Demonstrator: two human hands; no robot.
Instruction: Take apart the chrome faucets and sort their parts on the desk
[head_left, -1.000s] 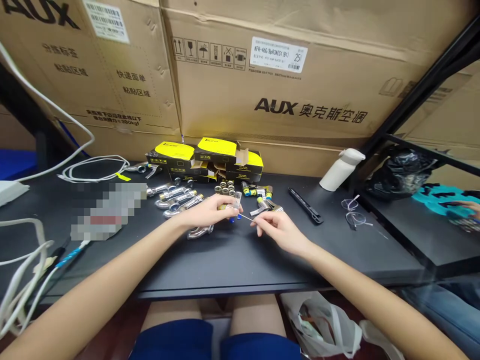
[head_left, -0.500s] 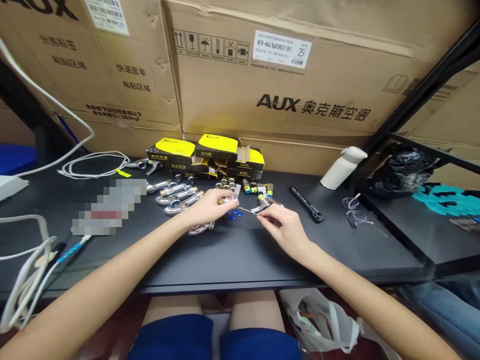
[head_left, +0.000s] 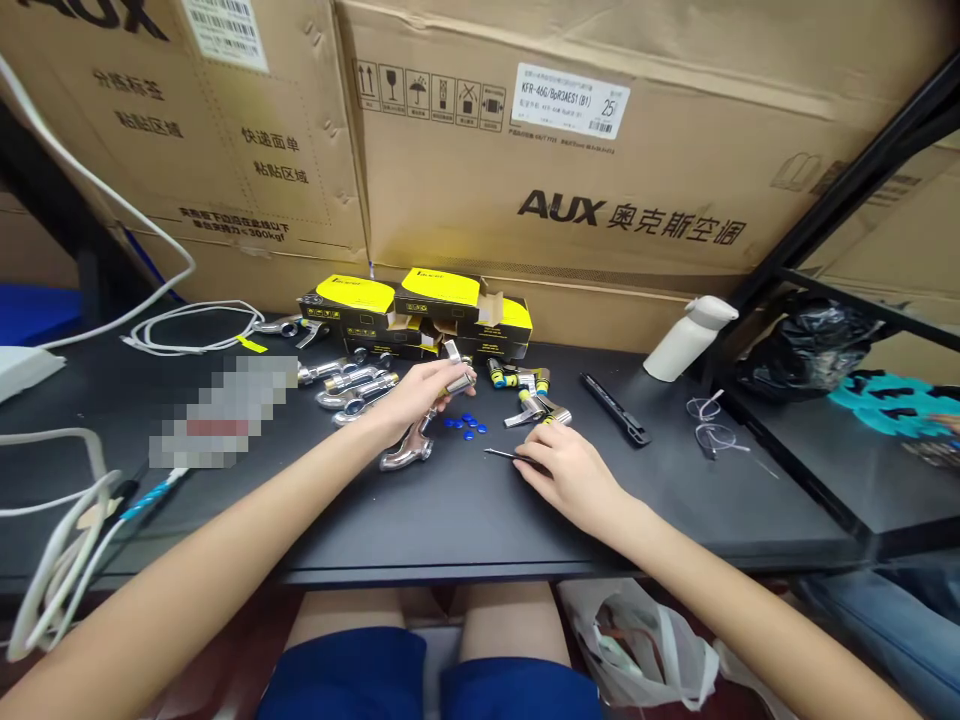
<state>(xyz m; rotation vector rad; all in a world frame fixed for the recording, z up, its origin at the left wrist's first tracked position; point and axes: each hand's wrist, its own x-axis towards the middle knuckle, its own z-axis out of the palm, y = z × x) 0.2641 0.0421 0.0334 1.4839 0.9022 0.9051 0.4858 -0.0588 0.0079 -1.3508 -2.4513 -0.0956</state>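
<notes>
My left hand (head_left: 426, 392) is closed around a shiny metal faucet part (head_left: 459, 382) with a flat lever pointing up. Between the fingers of my right hand (head_left: 562, 462) is a thin screwdriver (head_left: 501, 454), its tip pointing left just above the black table (head_left: 450, 520). Several small blue caps (head_left: 469, 434) lie between the hands. A curved chrome pipe (head_left: 407, 452) rests below my left hand, and more chrome pipes (head_left: 352, 382) lie left of it. Metal lever pieces with yellow rings (head_left: 529, 402) sit beyond my right hand.
Black and yellow boxes (head_left: 436, 290) are stacked at the back against large cartons (head_left: 637, 150). To the right are a black cutter (head_left: 613, 408), a white bottle (head_left: 686, 340) and glasses (head_left: 712, 434). White cables (head_left: 191, 330) and a blurred object (head_left: 225, 415) occupy the left.
My left hand has lifted and tilted the metal part, moving it slightly away from the screwdriver. My right hand has lowered the screwdriver toward the table. The view has shifted slightly.
</notes>
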